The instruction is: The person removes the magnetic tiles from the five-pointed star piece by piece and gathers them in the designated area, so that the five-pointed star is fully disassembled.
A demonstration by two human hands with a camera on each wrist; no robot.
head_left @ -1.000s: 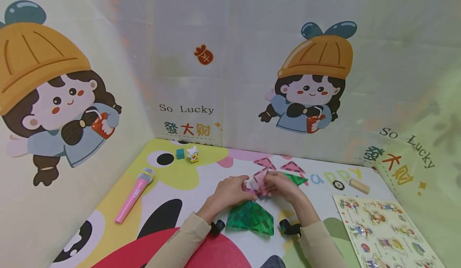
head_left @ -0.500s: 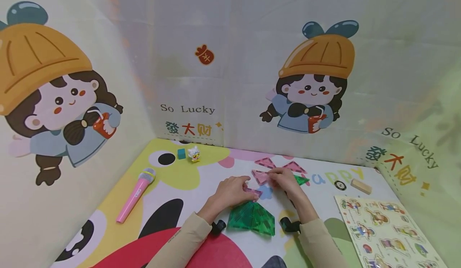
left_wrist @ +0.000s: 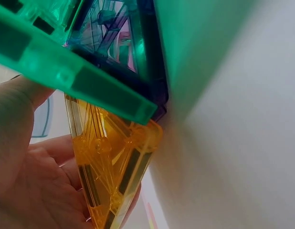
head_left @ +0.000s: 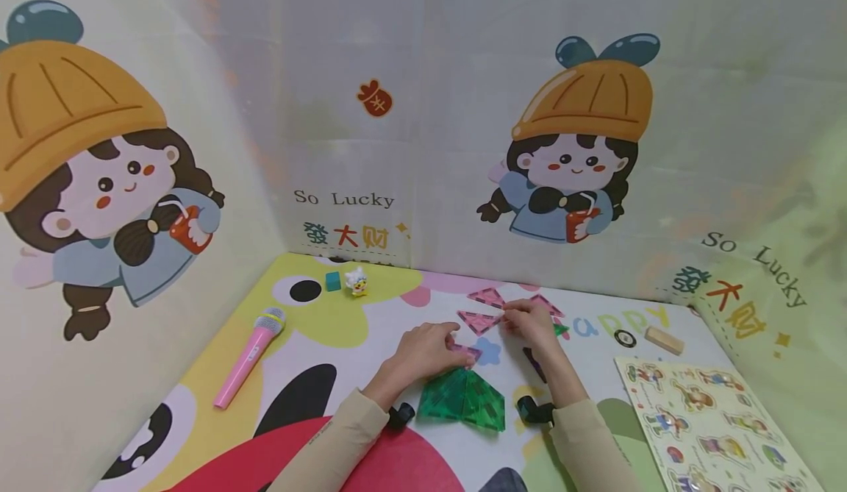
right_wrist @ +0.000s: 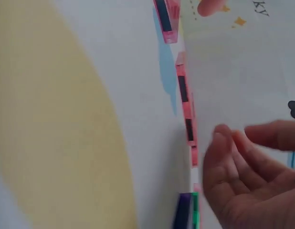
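My left hand (head_left: 430, 348) lies low on the mat, its fingers over a small stack of tiles with a pink tile (head_left: 467, 350) sticking out. In the left wrist view a yellow triangular tile (left_wrist: 109, 162) sits against the palm of the left hand (left_wrist: 23, 167), under a green tile (left_wrist: 80, 71). A green tile pyramid (head_left: 463, 400) lies just in front of that hand. My right hand (head_left: 523, 319) reaches further back, fingers relaxed beside a flat pink triangle (head_left: 479, 321). The right wrist view shows my right hand (right_wrist: 243, 176) apart from that pink tile's edge (right_wrist: 185, 114).
Two more pink triangles (head_left: 488, 297) (head_left: 542, 304) lie near the back wall, a green triangle (head_left: 561, 329) beside my right hand. A pink microphone (head_left: 248, 356), a teal cube (head_left: 332, 281) and a small duck toy (head_left: 356, 282) are left; a wooden block (head_left: 663, 340) and puzzle board (head_left: 708, 426) right.
My right hand carried a pink triangle away from the stack, laid it flat further back and let go. The left hand stayed put on the stack.
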